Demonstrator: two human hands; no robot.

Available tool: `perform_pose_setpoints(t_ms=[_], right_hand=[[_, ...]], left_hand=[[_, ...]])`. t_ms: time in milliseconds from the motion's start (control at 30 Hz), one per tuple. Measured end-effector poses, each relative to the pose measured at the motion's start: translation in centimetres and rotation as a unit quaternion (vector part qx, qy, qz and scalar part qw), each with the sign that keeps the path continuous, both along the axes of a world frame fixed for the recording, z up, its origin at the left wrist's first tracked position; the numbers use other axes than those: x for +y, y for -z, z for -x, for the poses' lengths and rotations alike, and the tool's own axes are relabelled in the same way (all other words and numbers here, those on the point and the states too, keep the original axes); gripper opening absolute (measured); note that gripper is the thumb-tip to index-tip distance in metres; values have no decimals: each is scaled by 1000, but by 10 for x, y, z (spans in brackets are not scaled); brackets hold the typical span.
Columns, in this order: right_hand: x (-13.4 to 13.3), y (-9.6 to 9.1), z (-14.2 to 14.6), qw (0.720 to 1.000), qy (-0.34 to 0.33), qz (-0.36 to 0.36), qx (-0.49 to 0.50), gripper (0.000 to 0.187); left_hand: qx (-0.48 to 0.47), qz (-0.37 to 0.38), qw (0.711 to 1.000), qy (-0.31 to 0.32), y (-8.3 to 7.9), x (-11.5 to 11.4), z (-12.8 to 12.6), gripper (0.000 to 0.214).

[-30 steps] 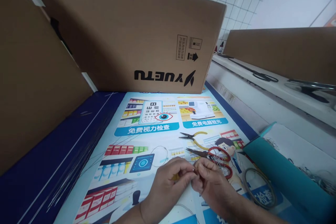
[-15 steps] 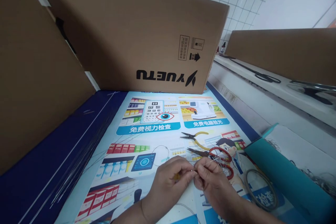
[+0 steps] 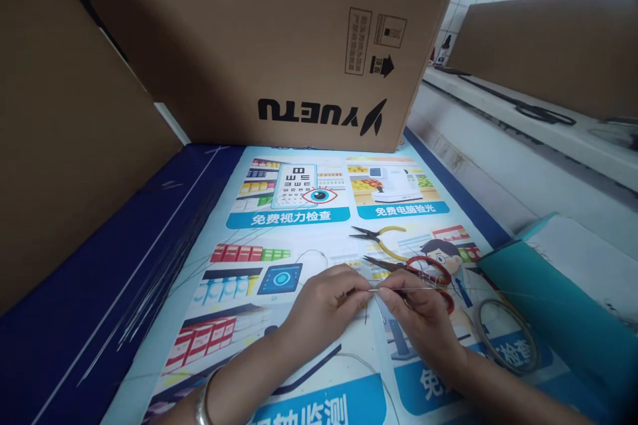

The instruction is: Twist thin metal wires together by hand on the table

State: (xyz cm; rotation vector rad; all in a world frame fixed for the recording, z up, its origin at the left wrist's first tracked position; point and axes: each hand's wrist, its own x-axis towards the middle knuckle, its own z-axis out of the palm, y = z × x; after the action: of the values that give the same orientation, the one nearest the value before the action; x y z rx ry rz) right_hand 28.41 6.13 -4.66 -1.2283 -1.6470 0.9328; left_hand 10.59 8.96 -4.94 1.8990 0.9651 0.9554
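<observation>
My left hand (image 3: pixel 326 305) and my right hand (image 3: pixel 416 315) meet over a printed poster (image 3: pixel 294 226), fingertips pinched together around a thin metal wire (image 3: pixel 393 290) that runs right from the pinch. A small yellowish piece shows inside the left fingers. Just beyond the hands lie red-handled scissors (image 3: pixel 423 269) and yellow-handled needle-nose pliers (image 3: pixel 379 236). A metal bangle circles my left wrist.
A large cardboard box (image 3: pixel 279 46) printed YUETU stands at the back, another cardboard panel (image 3: pixel 64 146) on the left. A bundle of thin straight wires (image 3: pixel 159 279) lies on the dark blue surface. A teal box (image 3: pixel 553 305) and a coiled wire ring (image 3: pixel 506 342) sit right.
The view has tilted down and closer. My hands have spread slightly, and the wire between them now stretches out to the right.
</observation>
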Motion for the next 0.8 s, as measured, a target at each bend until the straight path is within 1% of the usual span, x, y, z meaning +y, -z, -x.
perform_pose_setpoints(t_ms=[267,600,700,800], right_hand=[[-1,-3,1,1000,-5,-3,-13,11],[-1,-2,2,999,11,-4,-43,11],[-1,-4,2,998,3,0,-57,12],[-2,-6,2,999,-4,10,-48,15]], left_hand=[[24,-9,999,-19,4,0,0,9],[68,-4,998,-5,1,0,1,13],[87,-13,996,0,2,-3,1,14],[99,-24,995,5,2,-5,-1,14]])
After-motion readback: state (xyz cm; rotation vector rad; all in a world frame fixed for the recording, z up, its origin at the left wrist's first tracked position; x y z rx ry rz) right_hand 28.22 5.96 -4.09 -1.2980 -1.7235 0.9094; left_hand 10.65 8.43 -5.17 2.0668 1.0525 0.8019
